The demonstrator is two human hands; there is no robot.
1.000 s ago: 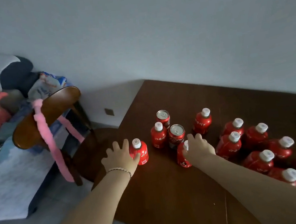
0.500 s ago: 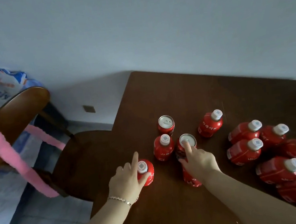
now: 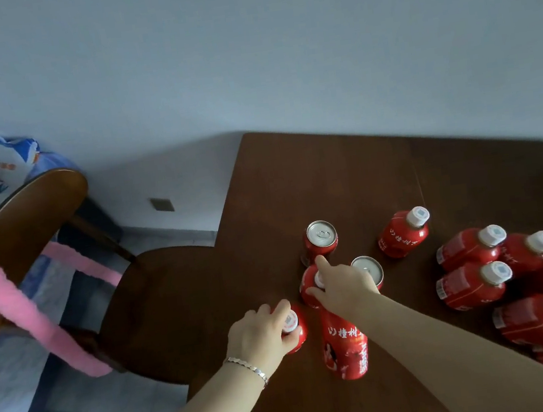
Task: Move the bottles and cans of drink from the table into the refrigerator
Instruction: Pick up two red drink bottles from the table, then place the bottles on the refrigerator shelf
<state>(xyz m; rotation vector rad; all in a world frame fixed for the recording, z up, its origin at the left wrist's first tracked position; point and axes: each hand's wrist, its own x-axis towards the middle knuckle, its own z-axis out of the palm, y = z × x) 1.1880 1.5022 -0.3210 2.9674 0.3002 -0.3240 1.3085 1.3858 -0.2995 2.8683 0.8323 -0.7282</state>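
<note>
Dark wooden table (image 3: 329, 181), bearing: two silver-topped red cans (image 3: 321, 239), upright, mid-table; four upright red white-capped bottles (image 3: 403, 235) around them; at right, a close-packed cluster (image 3: 474, 286) of the same.

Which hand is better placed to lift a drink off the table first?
Left. The fingers of the left hand curl round a small red bottle near the edge of the table, ready to lift. The right hand only reaches over a second red bottle, and its grip is unclear.
</note>
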